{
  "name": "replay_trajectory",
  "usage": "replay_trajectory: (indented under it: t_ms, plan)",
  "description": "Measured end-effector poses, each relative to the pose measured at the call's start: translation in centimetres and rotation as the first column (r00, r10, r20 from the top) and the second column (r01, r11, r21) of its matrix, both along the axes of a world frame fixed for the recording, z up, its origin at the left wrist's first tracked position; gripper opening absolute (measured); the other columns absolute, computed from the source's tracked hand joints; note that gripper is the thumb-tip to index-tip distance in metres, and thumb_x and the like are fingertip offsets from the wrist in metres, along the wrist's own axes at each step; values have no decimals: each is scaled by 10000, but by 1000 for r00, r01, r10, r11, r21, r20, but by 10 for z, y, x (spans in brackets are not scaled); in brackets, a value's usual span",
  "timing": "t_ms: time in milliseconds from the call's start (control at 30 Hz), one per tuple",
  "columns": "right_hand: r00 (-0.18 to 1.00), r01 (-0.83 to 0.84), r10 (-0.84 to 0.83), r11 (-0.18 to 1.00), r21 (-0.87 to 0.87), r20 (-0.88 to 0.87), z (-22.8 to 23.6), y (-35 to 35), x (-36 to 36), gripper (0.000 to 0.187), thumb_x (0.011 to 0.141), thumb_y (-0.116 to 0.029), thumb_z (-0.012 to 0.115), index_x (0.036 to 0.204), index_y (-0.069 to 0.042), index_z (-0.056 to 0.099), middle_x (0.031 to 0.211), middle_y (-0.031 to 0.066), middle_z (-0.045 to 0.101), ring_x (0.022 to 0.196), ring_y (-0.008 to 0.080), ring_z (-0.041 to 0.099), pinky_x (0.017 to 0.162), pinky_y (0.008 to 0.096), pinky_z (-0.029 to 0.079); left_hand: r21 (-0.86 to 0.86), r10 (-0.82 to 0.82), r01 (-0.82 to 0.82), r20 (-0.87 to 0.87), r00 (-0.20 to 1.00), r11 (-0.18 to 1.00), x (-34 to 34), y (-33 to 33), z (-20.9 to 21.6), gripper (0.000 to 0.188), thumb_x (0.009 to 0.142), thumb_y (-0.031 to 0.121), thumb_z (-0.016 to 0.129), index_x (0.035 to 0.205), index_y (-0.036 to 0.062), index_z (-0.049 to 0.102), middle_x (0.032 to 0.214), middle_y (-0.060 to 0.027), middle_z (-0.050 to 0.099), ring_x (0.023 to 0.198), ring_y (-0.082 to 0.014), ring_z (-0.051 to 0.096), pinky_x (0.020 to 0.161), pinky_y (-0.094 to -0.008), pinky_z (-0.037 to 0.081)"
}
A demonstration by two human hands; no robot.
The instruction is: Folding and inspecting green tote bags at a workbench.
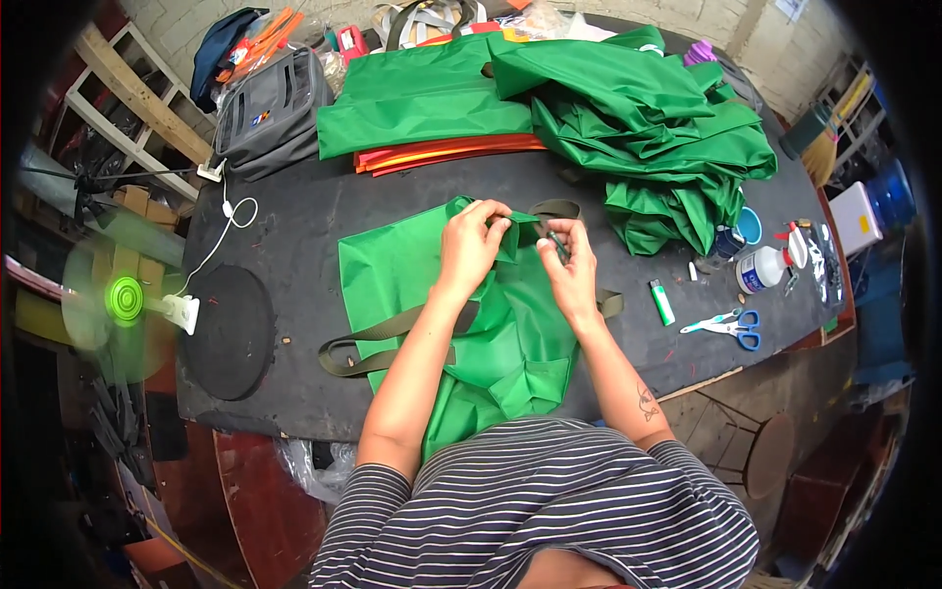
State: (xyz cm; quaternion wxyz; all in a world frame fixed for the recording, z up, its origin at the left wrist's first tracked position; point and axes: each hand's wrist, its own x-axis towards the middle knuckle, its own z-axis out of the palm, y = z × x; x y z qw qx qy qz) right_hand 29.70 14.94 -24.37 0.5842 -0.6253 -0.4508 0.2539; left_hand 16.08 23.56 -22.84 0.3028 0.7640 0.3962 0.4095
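Observation:
A green fabric bag (392, 257) with dark olive straps (365, 363) lies on the black table in front of me, its lower part bunched against my body. My left hand (471, 245) pinches the bag's upper edge between thumb and fingers. Just to the right, my right hand (572, 270) is closed round a small dark tool (557, 243), whose kind I cannot make out. Its tip sits close to the fabric edge and a strap loop (557, 208). Whether the tool touches the cloth is hidden by the fingers.
Blue-handled scissors (728, 327), a green lighter (661, 302) and a white spray bottle (763, 269) lie to the right. Piled green bags (648, 118) and folded green fabric (422, 98) fill the back. A spinning fan (125, 299) stands left, near a round black disc (228, 334).

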Motion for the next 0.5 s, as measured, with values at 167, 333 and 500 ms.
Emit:
replay_trajectory:
  t_ms: [167,333,500]
  plan:
    - [996,-6,10,999,-39,93,1,-5,3,270,814,-147,664,1028,-27,552,936,86,625,823,147,608,663,282,481,-127,38,-25,101,994,992,0,-3,-6,108,796,30,664,903,22,656,773,-65,633,529,-133,524,520,-281,428]
    - [972,88,-107,991,98,208,1,0,8,327,774,-139,695,1048,-48,540,999,102,628,851,183,623,656,298,474,-239,33,32,261,965,970,-4,-15,-14,90,825,63,654,869,-16,655,751,-51,639,562,-82,540,525,-244,427]
    - [983,-55,81,987,-153,167,7,2,11,387,773,-122,680,1119,-69,517,1017,147,655,907,316,647,752,391,501,-346,131,-87,106,986,934,-17,-34,0,232,739,114,763,874,-36,650,755,-74,648,620,-102,586,596,-243,488]
